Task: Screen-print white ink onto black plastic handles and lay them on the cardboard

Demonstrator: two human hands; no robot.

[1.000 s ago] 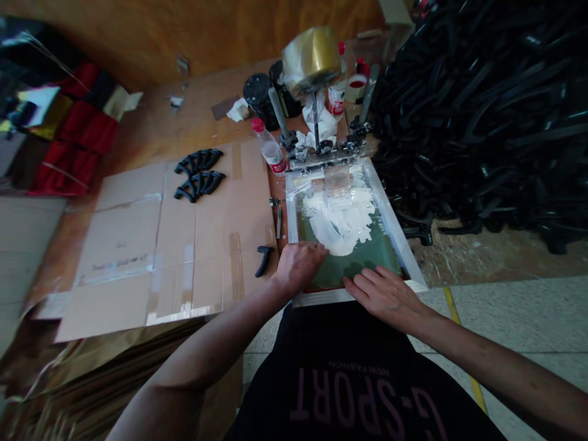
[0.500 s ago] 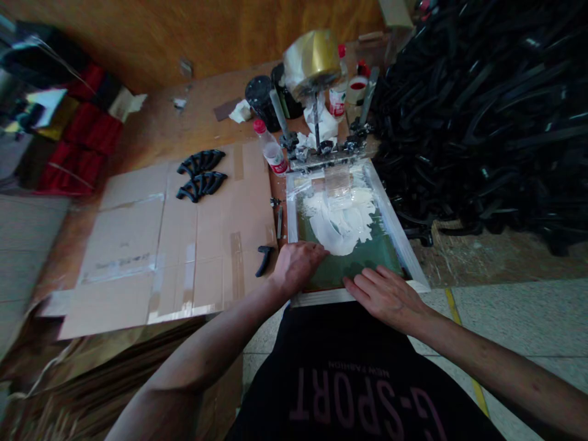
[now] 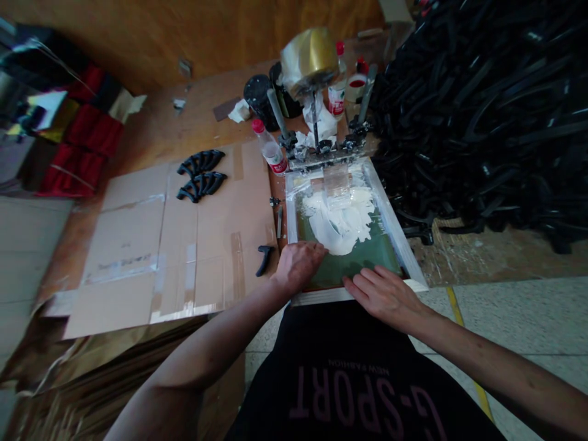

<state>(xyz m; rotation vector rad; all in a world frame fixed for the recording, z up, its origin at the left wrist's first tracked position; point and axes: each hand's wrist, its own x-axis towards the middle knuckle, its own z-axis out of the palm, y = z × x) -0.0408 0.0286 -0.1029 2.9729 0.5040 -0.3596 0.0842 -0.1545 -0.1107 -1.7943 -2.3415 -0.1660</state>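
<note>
A screen printing frame (image 3: 397, 228) with pale wooden sides and green mesh (image 3: 337, 267) lies in front of me. Thick white ink (image 3: 342, 226) is spread over the mesh's middle and far part. My left hand (image 3: 299, 264) is closed at the frame's near left corner, fingertips over the mesh; whatever is under its fingers is hidden. Across the near rim rests my right hand (image 3: 383, 293), its fingers curled over the rim onto the mesh side. A single black curved handle-like part (image 3: 263, 261) lies on the cardboard (image 3: 215, 233), left of my left hand.
Behind the frame stands a clamp bar (image 3: 326, 159) with a tape-wrapped weight (image 3: 310, 58). Plastic bottles (image 3: 275, 156) and black cans (image 3: 261, 98) are near it. Two rows of black parts (image 3: 201, 174) lie on the cardboard. Black pieces (image 3: 487, 122) are heaped at right.
Both hands hold practically the same position on the frame. The view has shifted only slightly.
</note>
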